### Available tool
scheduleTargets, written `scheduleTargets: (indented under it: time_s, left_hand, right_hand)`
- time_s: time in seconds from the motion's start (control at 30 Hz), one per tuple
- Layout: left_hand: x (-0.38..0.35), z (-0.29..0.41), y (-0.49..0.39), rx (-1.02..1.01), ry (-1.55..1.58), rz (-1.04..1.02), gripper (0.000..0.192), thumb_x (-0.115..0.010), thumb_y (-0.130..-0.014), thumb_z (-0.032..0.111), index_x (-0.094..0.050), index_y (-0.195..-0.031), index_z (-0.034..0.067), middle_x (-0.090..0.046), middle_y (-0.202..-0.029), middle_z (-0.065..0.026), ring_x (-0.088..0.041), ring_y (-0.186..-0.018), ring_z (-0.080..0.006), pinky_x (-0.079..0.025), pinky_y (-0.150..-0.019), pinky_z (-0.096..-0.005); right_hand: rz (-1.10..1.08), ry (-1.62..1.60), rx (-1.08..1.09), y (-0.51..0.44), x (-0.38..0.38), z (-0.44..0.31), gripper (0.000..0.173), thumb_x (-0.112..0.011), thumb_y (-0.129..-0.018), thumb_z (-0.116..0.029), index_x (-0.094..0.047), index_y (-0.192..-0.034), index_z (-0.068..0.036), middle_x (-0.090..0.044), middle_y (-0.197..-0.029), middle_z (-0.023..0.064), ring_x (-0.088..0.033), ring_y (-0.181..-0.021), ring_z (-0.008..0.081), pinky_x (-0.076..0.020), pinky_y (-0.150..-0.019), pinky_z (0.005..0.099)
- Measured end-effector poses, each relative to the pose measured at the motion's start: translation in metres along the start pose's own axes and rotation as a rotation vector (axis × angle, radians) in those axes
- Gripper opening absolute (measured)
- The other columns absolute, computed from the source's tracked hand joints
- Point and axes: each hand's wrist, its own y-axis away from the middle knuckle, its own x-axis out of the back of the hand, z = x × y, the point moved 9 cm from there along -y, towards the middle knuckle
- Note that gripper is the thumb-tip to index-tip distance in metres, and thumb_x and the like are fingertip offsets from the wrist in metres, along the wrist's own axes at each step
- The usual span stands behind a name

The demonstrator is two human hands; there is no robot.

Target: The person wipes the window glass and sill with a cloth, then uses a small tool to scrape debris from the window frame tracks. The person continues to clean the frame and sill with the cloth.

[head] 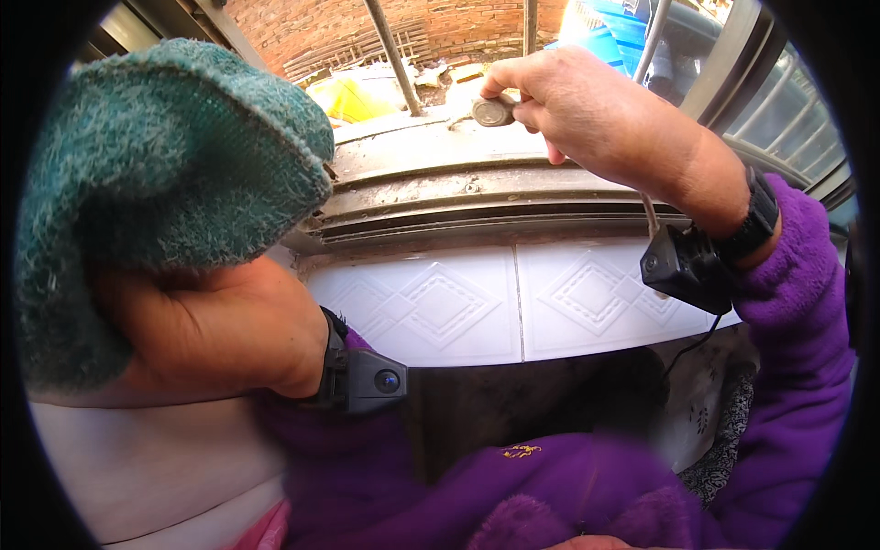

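My left hand (227, 330) is wrapped into a thick teal terry cloth (172, 158), which covers its fingers at the left side of the view. The folded tip of the cloth reaches the left end of the window track (440, 192). My right hand (584, 110) extends over the outer sill, between the window bars. Its thumb and fingers pinch a small, round, grey-brown object (492, 111) whose exact kind I cannot tell. Below both hands lies an inner sill of white embossed tiles (440, 302).
Upright metal bars (393, 55) cross the window opening. An open glass pane (784, 117) stands at right. Outside are a brick wall (454, 27), a yellow sheet (350, 100) and blue plastic (612, 34). Small cameras (378, 380) are strapped to both wrists, with a black cable (694, 347) at the right.
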Motion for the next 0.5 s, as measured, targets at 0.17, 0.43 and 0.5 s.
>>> scheduleTargets:
  time_s: [0.17,0.43,0.5]
  left_hand:
    - [-0.008,0.002,-0.001,0.042,-0.032,-0.064,0.025,-0.063,-0.091,0.008,-0.069,-0.111,-0.004,-0.071,-0.108,-0.0171,-0.07,-0.095,-0.0256,-0.058,-0.084,-0.0326]
    - [0.005,-0.003,0.004,0.055,-0.101,-0.047,0.023,-0.071,-0.09,0.006,-0.07,-0.111,-0.004,-0.069,-0.111,-0.0159,-0.068,-0.095,-0.0231,-0.056,-0.082,-0.0316]
    - [0.009,-0.003,0.007,0.024,-0.132,0.002,0.025,-0.07,-0.091,0.006,-0.068,-0.113,-0.006,-0.067,-0.114,-0.015,-0.066,-0.096,-0.0207,-0.055,-0.083,-0.0303]
  right_hand:
    - [-0.055,-0.373,0.284,-0.021,-0.033,-0.037,0.028,-0.057,-0.09,0.001,-0.068,-0.116,0.001,-0.067,-0.073,0.014,-0.067,-0.059,0.0202,-0.055,-0.06,0.0354]
    - [-0.192,-0.197,0.279,-0.086,-0.059,-0.068,0.034,-0.055,-0.09,-0.003,-0.072,-0.118,-0.009,-0.073,-0.079,0.0089,-0.073,-0.071,0.017,-0.0567,-0.07,0.0354]
    - [-0.151,-0.153,0.192,-0.088,-0.056,-0.06,0.016,-0.069,-0.09,-0.014,-0.076,-0.099,-0.004,-0.078,-0.089,0.0079,-0.074,-0.086,0.0192,-0.0581,-0.081,0.034]
